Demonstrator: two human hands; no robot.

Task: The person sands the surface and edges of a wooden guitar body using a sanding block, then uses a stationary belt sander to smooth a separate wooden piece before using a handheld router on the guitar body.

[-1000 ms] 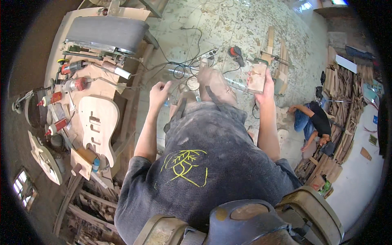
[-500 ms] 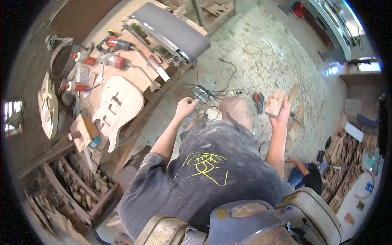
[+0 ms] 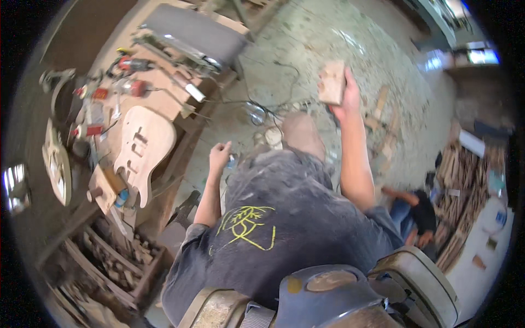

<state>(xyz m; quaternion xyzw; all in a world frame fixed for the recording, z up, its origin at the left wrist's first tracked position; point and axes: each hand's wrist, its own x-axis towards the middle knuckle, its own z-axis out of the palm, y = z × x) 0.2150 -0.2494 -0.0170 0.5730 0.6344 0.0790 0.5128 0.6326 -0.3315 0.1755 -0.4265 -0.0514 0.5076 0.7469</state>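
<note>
My right hand (image 3: 345,103) is raised in front of me and grips a small pale wooden block (image 3: 332,82) over the dusty concrete floor. At my left side, my left hand (image 3: 219,155) hangs with its fingers curled in, and I see nothing in it. It is closest to the edge of the workbench (image 3: 180,117). An unfinished pale guitar body (image 3: 143,148) lies flat on that bench. My dusty grey shirt with a yellow drawing fills the lower middle of the view.
Red power tools (image 3: 131,87), cables and a grey machine (image 3: 191,30) crowd the bench. A crate of wood scraps (image 3: 117,262) sits below it. Another person (image 3: 415,210) sits on the floor at right, beside stacked wood (image 3: 459,180). Offcuts and cables litter the floor.
The view has swung, so the bench has shifted in the picture. My right hand has lifted the block higher. My left hand has drawn back and curled its fingers.
</note>
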